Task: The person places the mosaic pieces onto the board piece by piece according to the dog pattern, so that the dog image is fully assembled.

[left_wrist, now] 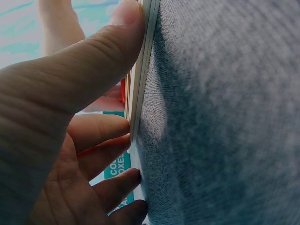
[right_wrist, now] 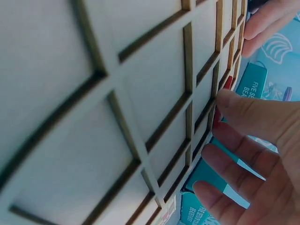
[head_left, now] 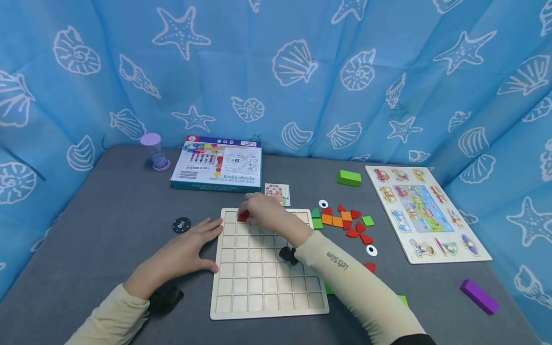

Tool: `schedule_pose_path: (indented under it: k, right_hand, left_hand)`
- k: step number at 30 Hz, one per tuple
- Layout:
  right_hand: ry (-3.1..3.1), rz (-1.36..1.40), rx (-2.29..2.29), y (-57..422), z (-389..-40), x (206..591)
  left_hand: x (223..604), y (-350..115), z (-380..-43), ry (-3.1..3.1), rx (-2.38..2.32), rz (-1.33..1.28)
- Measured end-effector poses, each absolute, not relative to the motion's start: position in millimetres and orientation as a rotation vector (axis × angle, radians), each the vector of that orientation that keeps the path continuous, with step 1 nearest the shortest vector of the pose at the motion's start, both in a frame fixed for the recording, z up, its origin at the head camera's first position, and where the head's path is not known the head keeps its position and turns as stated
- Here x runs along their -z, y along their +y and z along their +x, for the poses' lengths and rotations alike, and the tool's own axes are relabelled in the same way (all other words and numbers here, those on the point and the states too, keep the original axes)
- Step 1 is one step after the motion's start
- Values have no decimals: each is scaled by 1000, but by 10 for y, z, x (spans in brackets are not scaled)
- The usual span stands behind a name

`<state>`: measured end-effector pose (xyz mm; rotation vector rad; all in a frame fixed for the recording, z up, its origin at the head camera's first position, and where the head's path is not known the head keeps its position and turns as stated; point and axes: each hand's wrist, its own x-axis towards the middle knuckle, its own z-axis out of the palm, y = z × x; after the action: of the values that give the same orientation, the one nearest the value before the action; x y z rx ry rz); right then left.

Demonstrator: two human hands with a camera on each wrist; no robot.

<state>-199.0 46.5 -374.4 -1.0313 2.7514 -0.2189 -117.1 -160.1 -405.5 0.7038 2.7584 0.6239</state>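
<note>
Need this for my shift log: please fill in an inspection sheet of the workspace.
Surface: grey table, fabric-textured.
Job's things: wooden grid board lies flat; red piece at its far row; loose coloured pieces lie to its right; picture card lies beyond its far edge.
Clutter: printed box, sand timer, black chip, green block, purple block, picture puzzle.
Hands: left hand touches the board's left edge, fingers spread; right hand pinches the red piece.
Cables: nothing seen.
Surroundings: blue curtain with white shells and starfish, behind the table.
</note>
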Motion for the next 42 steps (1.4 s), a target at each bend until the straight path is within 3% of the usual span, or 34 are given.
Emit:
schedule_pose_path:
  k: [9,19,25,35,42]
  right_hand:
    - [2791,-975,278,694,-1955,3645]
    - [3001,-747,220,2009,-1795,3604]
    - [2993,-606,165,2470,-1762,3738]
    - [2989,-536,201,2464,-1774,3772]
    - [3023,-608,349,2091,-1797,3659]
  left_hand:
    - [4074,-1613,-1166,2760,-644,722]
    - [4081,-1592,-1170,2764,-640,733]
    - [4081,-1593,-1166,2754,-651,729]
    - [4075,-1603,-1164,2757,-662,728]
    - [4078,-1610,-1165,2759,-652,721]
